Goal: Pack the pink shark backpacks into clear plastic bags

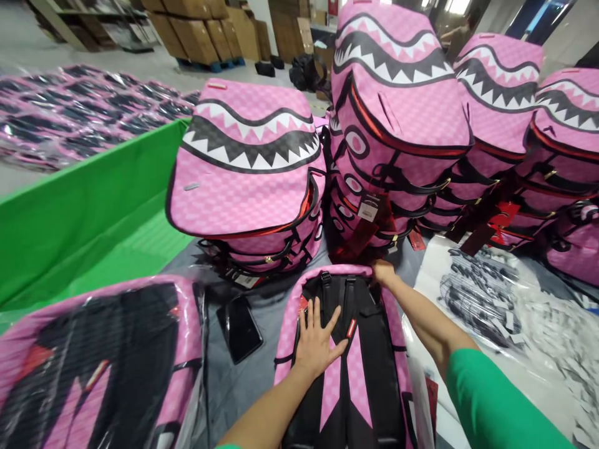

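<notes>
Pink checkered backpack [333, 399], soft and light-looking, lies straps-up; left-hand fingers [317, 318] splay flat, gripping nothing, while right-hand fingers [384, 269] curl over its top edge, the likeliest hold.

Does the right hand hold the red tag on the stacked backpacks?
No, the right hand is on the top edge of the pink backpack lying flat.

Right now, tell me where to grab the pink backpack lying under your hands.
Take the pink backpack by its black shoulder straps near the top edge, fingers coming from the far side, by your right hand. It lies flat with its back panel up, so the straps face upward and look easy to hook.
</notes>
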The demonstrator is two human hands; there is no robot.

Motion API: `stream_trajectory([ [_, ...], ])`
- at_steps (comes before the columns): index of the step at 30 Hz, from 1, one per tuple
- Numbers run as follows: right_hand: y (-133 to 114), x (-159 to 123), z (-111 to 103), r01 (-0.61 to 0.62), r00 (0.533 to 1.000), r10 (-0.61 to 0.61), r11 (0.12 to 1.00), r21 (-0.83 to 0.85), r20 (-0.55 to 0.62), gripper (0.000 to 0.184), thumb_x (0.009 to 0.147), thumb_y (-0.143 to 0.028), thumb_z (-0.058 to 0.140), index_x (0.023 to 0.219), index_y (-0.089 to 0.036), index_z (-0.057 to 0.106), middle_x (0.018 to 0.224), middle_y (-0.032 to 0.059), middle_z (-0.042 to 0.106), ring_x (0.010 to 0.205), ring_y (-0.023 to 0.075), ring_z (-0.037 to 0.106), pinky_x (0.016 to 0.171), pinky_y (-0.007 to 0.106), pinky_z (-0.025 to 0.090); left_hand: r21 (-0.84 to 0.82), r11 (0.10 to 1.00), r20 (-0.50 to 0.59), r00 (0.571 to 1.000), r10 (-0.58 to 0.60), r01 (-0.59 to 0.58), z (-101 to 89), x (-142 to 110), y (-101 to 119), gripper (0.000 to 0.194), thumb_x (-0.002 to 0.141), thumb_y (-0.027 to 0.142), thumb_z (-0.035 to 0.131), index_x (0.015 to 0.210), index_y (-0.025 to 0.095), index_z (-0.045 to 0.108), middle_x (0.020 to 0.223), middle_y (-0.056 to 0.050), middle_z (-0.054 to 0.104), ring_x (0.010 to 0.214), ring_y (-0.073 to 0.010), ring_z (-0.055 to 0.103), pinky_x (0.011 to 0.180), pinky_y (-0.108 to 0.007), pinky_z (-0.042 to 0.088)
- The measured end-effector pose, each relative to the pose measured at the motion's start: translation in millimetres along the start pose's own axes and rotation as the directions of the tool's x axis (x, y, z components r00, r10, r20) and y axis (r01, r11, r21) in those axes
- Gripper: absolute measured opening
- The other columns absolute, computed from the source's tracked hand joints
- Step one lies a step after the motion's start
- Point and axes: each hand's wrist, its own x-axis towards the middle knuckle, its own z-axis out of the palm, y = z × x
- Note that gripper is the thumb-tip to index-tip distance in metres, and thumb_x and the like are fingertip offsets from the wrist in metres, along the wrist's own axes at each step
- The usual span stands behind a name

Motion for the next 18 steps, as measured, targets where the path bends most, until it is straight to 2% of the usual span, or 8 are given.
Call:
stream_trajectory([
  [4,-4,-15,-7,0.073,0.997,-0.072,0.994,-0.076,0.018,0.043,0.070,-0.022,0.090,0.110,-0.019,0.074,0.112,0.0139,0.073,0.106,0.0295,0.069,0.083,0.029,0.052,-0.009,1.000,0.029,0.999,-0.013,0.013,-6.4,3,2,0.085,0.076,0.058,0.074,0.152,0.037,0.042,0.166,-0.020,0.020,0.150,-0.0502,0.020,0.117,-0.068,0.019],
  [7,1,-20,-7,0.125,0.992,-0.124,0.988,-0.091,0.011,0.033,0.079,-0.026,0.084,0.110,-0.021,0.074,0.111,0.0127,0.074,0.106,0.0290,0.069,0.087,0.031,0.051,-0.021,1.000,0.056,0.998,-0.014,0.016,-8.8,2,3,0.084,0.077,0.059,0.073,0.152,0.037,0.041,0.167,-0.018,0.017,0.151,-0.0498,0.018,0.119,-0.068,0.017],
  [9,5,-15,-4,0.104,0.994,-0.105,0.991,-0.085,-0.006,0.030,0.084,-0.034,0.080,0.109,-0.019,0.074,0.110,0.0150,0.074,0.106,0.0301,0.069,0.087,0.032,0.051,-0.027,1.000,0.058,0.998,-0.002,0.004,-7.0,1,3,0.085,0.078,0.059,0.073,0.153,0.038,0.040,0.169,-0.017,0.011,0.152,-0.0500,0.015,0.119,-0.068,0.016],
  [13,2,-10,1,-0.005,0.998,0.001,0.999,-0.049,-0.068,0.039,0.086,-0.040,0.077,0.117,-0.018,0.071,0.112,0.0166,0.072,0.105,0.0296,0.068,0.083,0.031,0.053,-0.032,0.999,0.075,0.997,0.001,0.001,-5.6,6,2,0.084,0.079,0.060,0.072,0.153,0.037,0.040,0.169,-0.017,0.005,0.151,-0.0514,0.014,0.119,-0.069,0.014],
  [14,-2,-16,3,-0.032,0.995,0.028,0.999,-0.042,-0.092,0.040,0.089,-0.037,0.074,0.123,-0.016,0.068,0.118,0.0178,0.070,0.109,0.0295,0.066,0.085,0.032,0.053,-0.034,0.999,0.087,0.996,-0.005,0.008,-7.9,10,2,0.083,0.080,0.060,0.071,0.153,0.036,0.040,0.169,-0.017,0.005,0.151,-0.0513,0.014,0.119,-0.069,0.014],
  [16,-13,-46,12,-0.079,0.986,0.073,0.996,-0.036,-0.150,0.048,0.096,-0.028,0.064,0.140,-0.011,0.056,0.137,0.0227,0.058,0.125,0.0313,0.057,0.100,0.039,0.048,-0.041,0.999,0.116,0.993,-0.017,0.022,-16.2,17,5,0.080,0.083,0.060,0.069,0.153,0.035,0.040,0.169,-0.017,0.004,0.152,-0.0502,0.013,0.119,-0.069,0.013],
  [18,-27,-97,32,-0.047,0.963,0.039,0.999,-0.021,-0.267,0.056,0.099,-0.023,0.055,0.151,-0.007,0.042,0.155,0.0254,0.039,0.143,0.0337,0.037,0.116,0.049,0.034,-0.055,0.998,0.150,0.988,-0.028,0.037,-26.6,18,10,0.077,0.087,0.059,0.066,0.154,0.034,0.039,0.169,-0.016,0.002,0.153,-0.0486,0.009,0.120,-0.068,0.012],
])
